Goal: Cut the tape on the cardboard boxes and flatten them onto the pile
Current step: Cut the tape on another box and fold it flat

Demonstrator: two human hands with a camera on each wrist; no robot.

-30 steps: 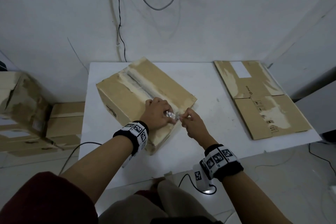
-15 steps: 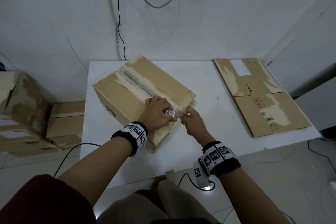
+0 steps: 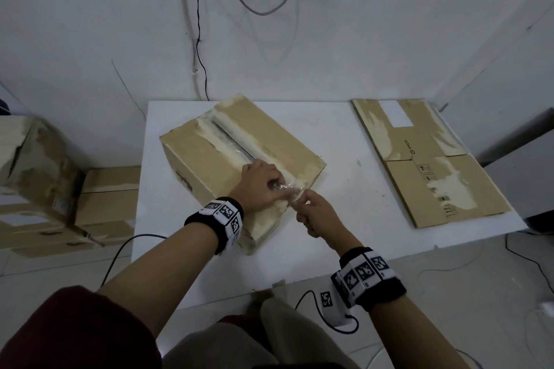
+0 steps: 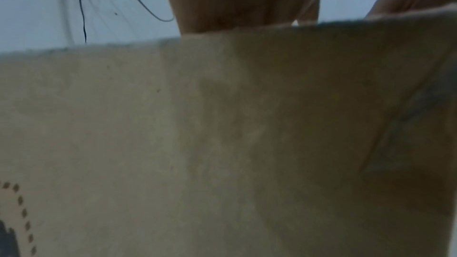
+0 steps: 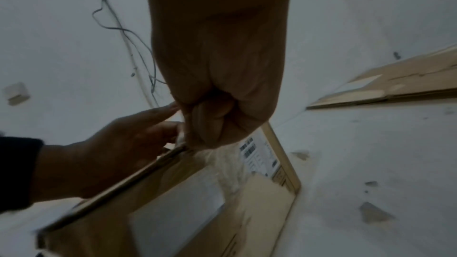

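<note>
A taped cardboard box (image 3: 209, 165) lies askew on the white table (image 3: 353, 195), with torn pale strips along its top seam. My left hand (image 3: 268, 186) rests on the near end of the box top, its fingers pressing beside the seam. My right hand (image 3: 302, 207) pinches a strip of clear tape (image 3: 289, 189) at the box's near edge. In the right wrist view the right hand (image 5: 210, 124) is a tight fist at the box (image 5: 173, 202) edge, and the left hand (image 5: 123, 144) reaches in with fairly straight fingers. The left wrist view is filled by blurred cardboard (image 4: 222, 144).
A pile of flattened cardboard (image 3: 428, 159) lies on the table's right side. Several more boxes (image 3: 45, 183) are stacked on the floor to the left. Cables (image 3: 204, 69) hang down the wall behind. A black cable (image 3: 126, 249) runs under the table's left front edge.
My right hand has drawn slightly back toward me with the tape strip. The left hand stays pressed on the box top.
</note>
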